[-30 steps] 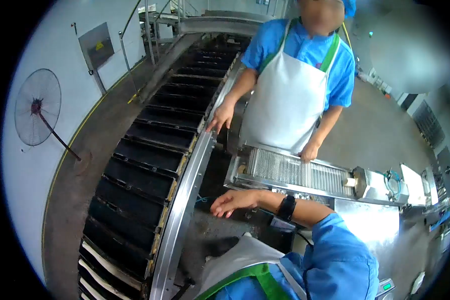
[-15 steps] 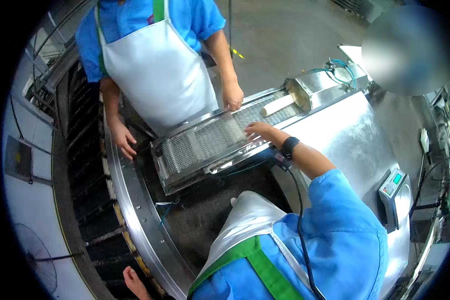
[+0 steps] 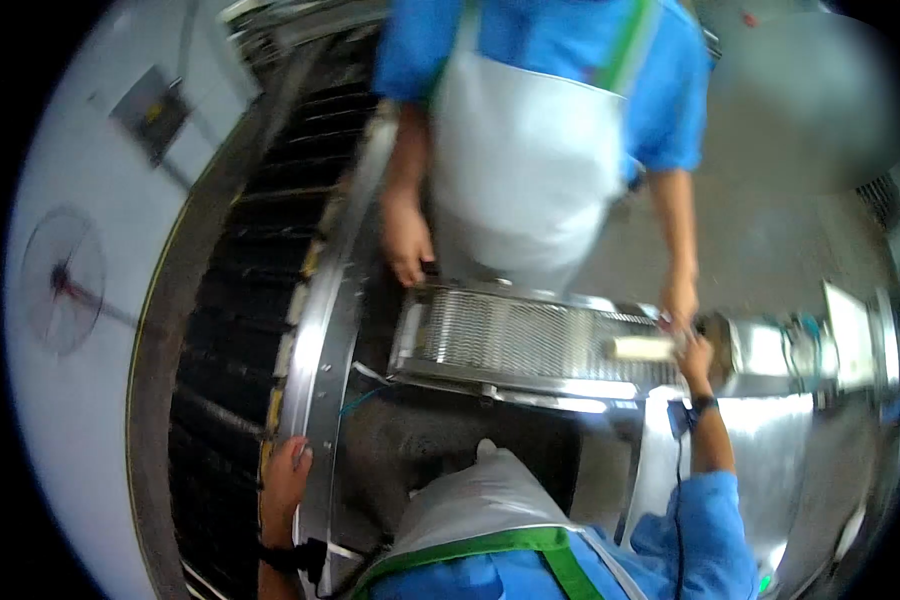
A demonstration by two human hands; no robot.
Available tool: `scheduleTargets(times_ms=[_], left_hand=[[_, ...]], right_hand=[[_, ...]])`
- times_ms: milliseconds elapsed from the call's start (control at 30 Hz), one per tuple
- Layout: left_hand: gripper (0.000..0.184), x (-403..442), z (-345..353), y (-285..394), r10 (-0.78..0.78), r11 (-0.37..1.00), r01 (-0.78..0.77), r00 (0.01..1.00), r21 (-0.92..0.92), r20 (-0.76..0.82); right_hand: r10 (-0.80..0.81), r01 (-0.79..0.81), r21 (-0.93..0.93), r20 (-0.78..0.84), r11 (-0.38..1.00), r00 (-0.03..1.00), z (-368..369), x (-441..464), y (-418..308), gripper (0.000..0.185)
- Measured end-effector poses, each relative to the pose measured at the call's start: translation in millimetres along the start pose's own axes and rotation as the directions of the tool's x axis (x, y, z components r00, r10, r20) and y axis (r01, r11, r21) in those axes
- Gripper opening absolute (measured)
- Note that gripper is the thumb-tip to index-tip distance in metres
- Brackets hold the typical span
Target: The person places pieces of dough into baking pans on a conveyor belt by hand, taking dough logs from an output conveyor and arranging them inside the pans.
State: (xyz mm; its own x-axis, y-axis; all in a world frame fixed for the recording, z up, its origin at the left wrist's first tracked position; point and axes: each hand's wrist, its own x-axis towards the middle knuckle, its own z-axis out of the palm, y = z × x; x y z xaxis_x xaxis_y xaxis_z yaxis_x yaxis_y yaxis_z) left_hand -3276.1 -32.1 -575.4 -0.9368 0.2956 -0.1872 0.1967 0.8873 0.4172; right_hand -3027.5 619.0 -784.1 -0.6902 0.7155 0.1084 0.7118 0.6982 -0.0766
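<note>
A pale dough-like log (image 3: 642, 348) lies on the mesh conveyor (image 3: 500, 330), just left of the metal outlet housing (image 3: 760, 345). My right hand (image 3: 697, 362) is at the log's right end, with its fingers bent and smeared by motion; I cannot tell whether they grip it. Close beside it is the right hand of a co-worker (image 3: 680, 300), partly overlapping mine in view. My left hand (image 3: 286, 475) is over the curved metal rim (image 3: 315, 400), loosely curled with nothing visible in it. I cannot tell whether it touches the rim.
Across the mesh conveyor stands the co-worker in a white apron (image 3: 525, 160), their left hand (image 3: 407, 240) near the conveyor's left end. Black slats (image 3: 230, 370) run along the left. A steel table (image 3: 760, 450) is at my right. A fan (image 3: 62, 280) is by the wall.
My view has turned, shifting the scene. My right hand has moved along the conveyor to the log's housing-side end, and the co-worker's right hand has come there too. My left hand reaches farther forward.
</note>
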Motion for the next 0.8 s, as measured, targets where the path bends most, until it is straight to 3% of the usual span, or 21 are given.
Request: scheduleTargets(times_ms=[33,67,100,167,200,267,333,367,400,467,500,533,567,633,700,767,800], left_hand=[[0.023,0.0,-1.2,-1.4,-0.008,1.0,0.008,1.0,0.01,-0.002],[0.024,-5.5,-3.3,-3.1,-0.017,1.0,0.017,1.0,0.021,-0.011],[0.024,-7.9,-6.4,-2.3,-0.087,0.996,0.088,0.995,0.009,-0.052],[0.024,-8.4,-14.5,-3.5,-0.118,0.993,0.118,0.993,0.007,0.004],[0.024,-9.3,-15.4,-7.2,-0.162,0.987,0.161,0.987,-0.006,-0.019],[0.023,-7.2,-7.9,-11.2,-0.139,0.99,0.139,0.989,-0.012,-0.041],[0.023,-0.8,-3.9,-17.6,-0.111,0.994,0.11,0.992,-0.01,-0.065],[0.023,5.5,-6.3,-22.4,-0.058,0.998,0.059,0.997,0.017,-0.042],[0.023,8.5,-5.7,-31.4,-0.037,0.999,0.038,0.998,0.019,-0.049],[0.024,-0.4,-1.7,-43.4,-0.021,0.997,0.015,0.997,-0.08,-0.071],[0.024,0.0,-0.6,-43.1,-0.127,0.982,0.124,0.992,-0.145,-0.007],[0.024,7.4,5.6,-49.0,-0.109,0.982,0.109,0.994,-0.156,0.011],[0.024,10.9,12.9,-53.6,-0.046,0.978,0.038,0.998,-0.207,-0.032],[0.023,13.2,23.7,-55.5,-0.001,0.961,-0.021,0.997,-0.276,-0.081],[0.023,26.6,26.8,-45.8,0.029,0.906,-0.019,0.999,-0.424,0.016],[0.022,33.2,28.3,-52.5,0.06,0.878,-0.049,0.998,-0.477,0.008],[0.022,34.9,28.1,-55.2,0.089,0.849,-0.069,0.996,-0.523,0.014]], right_hand=[[-0.092,0.103,-0.173,0.07,0.979,0.993,16.0,8.5,15.5,0.044],[0.026,0.016,-0.227,0.181,0.974,0.983,-4.5,10.9,-1.4,0.043],[0.007,0.085,-0.339,0.263,0.937,0.965,13.7,17.1,12.2,0.044],[-0.057,0.149,-0.185,0.427,0.971,0.902,13.2,30.3,13.5,0.045],[-0.007,0.139,-0.274,0.432,0.951,0.902,28.2,30.5,26.4,0.042],[-0.016,0.099,-0.25,0.316,0.963,0.949,20.4,23.6,26.1,0.037],[-0.135,0.174,-0.363,0.131,0.915,0.982,43.8,29.8,38.5,0.033],[-0.14,0.176,-0.359,0.122,0.917,0.983,35.1,40.0,23.1,0.033],[-0.224,0.326,-0.385,0.285,0.863,0.932,21.0,38.5,13.6,0.034],[-0.255,0.419,-0.395,0.404,0.818,0.879,-23.3,18.4,-18.1,0.035],[-0.176,0.326,-0.261,0.47,0.909,0.865,-46.1,15.3,-40.1,0.037],[-0.113,0.219,-0.133,0.546,0.967,0.83,-70.7,15.1,-65.0,0.039],[-0.203,0.115,0.193,0.539,0.975,0.817,-100.6,10.9,-89.3,0.038],[-0.369,-0.049,0.69,0.444,0.722,0.816,-135.6,4.6,-135.7,0.038],[-0.336,-0.17,0.752,0.469,0.637,0.817,-161.1,2.0,-194.6,0.04],[-0.443,-0.188,0.865,0.412,0.466,0.796,-183.8,-2.8,-256.0,0.04],[-0.454,-0.118,0.895,0.327,0.43,0.829,-167.7,2.5,-267.3,0.039]])
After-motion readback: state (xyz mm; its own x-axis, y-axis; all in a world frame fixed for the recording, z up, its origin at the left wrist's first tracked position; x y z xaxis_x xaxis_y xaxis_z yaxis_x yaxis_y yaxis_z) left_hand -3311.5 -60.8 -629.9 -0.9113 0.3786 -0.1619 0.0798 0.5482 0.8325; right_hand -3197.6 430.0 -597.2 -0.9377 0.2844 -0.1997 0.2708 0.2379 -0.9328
